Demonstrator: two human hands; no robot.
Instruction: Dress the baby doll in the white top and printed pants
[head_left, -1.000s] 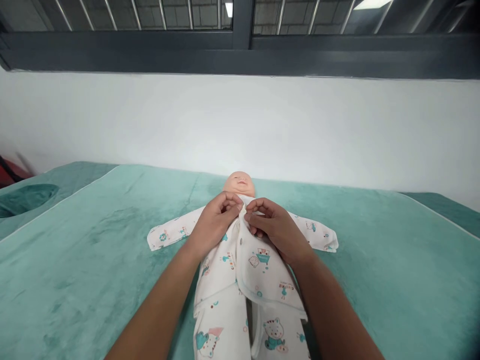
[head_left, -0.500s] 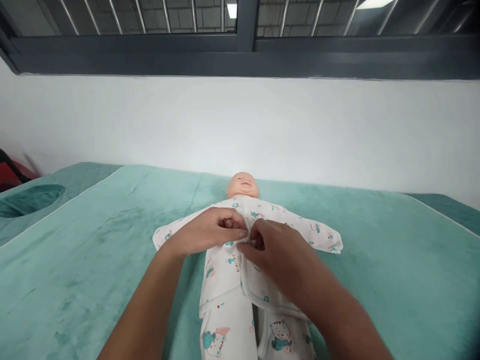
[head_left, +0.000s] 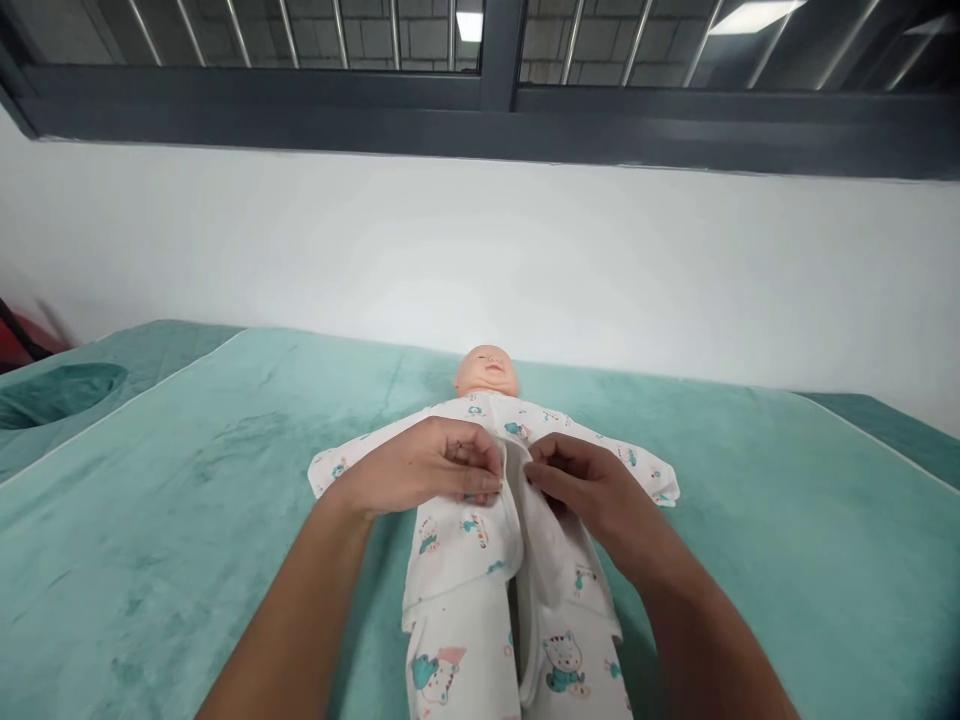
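A baby doll (head_left: 486,370) lies on its back on a teal blanket (head_left: 187,480), dressed in a white printed romper (head_left: 465,560) with its sleeves spread out. My left hand (head_left: 427,465) pinches the left front panel of the romper at the chest. My right hand (head_left: 581,480) grips the edge of the right front panel beside it. The two panels stand slightly apart below my fingers, down to the legs.
A white wall (head_left: 480,260) rises behind the bed, with a dark window frame (head_left: 495,110) above it. A dark teal cushion (head_left: 60,392) and something red (head_left: 30,340) lie at the far left edge.
Both hands have moved down from the doll's collar to the chest. The collar now lies closed under the chin, and the front panels have parted lower down.
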